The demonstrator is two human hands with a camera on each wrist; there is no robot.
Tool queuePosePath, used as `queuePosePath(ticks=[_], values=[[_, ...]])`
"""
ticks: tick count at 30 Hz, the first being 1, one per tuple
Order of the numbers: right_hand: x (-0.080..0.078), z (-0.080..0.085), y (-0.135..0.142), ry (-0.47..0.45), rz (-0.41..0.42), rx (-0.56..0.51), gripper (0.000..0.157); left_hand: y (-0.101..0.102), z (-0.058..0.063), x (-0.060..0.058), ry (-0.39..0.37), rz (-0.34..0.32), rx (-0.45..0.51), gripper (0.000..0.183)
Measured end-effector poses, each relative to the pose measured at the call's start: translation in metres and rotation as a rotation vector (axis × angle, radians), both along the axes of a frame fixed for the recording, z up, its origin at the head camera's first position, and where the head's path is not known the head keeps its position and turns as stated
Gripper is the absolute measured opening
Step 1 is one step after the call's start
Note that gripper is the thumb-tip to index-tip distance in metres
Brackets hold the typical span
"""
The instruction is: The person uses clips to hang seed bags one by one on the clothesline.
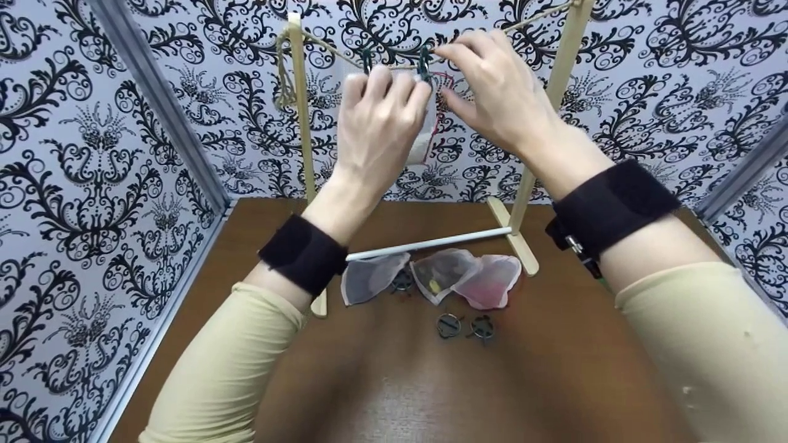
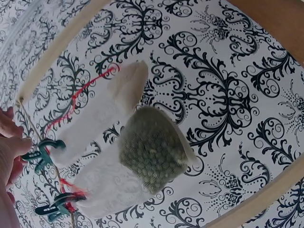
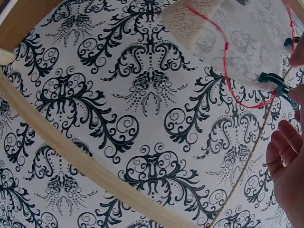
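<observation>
My left hand [image 1: 381, 117] is up at the rope with curled fingers, thumb and fingertips on the handles of a dark green clothespin [image 2: 45, 154]. That clothespin sits on the rope [image 3: 247, 171] and bites the top of a sheer pouch of pale grains [image 3: 194, 21] with a red drawstring. Just right of it, my right hand [image 1: 498, 86] has thumb and index finger spread apart, nothing between them. Beside this pouch hangs another sheer pouch of green peas [image 2: 154, 156], under a second green clothespin [image 2: 59, 204]. The left hand covers most of both pouches in the head view.
Wooden posts [image 1: 301, 117] carry the rope, joined low by a white rod [image 1: 431, 241]. On the brown table [image 1: 394, 381] lie a grey pouch [image 1: 372, 280], a pouch with a yellow bit [image 1: 440, 274], a pink pouch [image 1: 492, 283] and small dark clips with metal rings [image 1: 449, 325].
</observation>
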State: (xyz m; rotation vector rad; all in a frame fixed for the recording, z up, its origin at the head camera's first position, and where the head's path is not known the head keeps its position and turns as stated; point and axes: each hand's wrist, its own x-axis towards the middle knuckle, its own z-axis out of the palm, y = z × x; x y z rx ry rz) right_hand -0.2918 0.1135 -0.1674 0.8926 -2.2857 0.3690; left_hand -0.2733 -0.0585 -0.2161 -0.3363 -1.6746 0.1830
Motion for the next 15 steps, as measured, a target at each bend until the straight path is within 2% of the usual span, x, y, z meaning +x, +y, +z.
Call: queuePosePath(ticks=[4, 8, 12, 15], values=[[0.004, -0.013, 0.012, 0.022, 0.003, -0.019, 0.036, 0.0, -0.013, 0.008, 0.02, -0.051, -0.001, 0.021], [0.009, -0.029, 0.022, 0.014, 0.01, -0.024, 0.032, -0.003, -0.031, 0.013, -0.016, -0.092, 0.001, 0.015], [0.015, -0.05, 0.032, 0.0, 0.032, -0.009, 0.029, -0.005, -0.056, 0.018, -0.093, -0.12, 0.011, 0.012], [0.023, -0.068, 0.038, -0.012, 0.067, 0.031, 0.028, -0.007, -0.078, 0.024, -0.217, -0.108, 0.017, 0.01]])
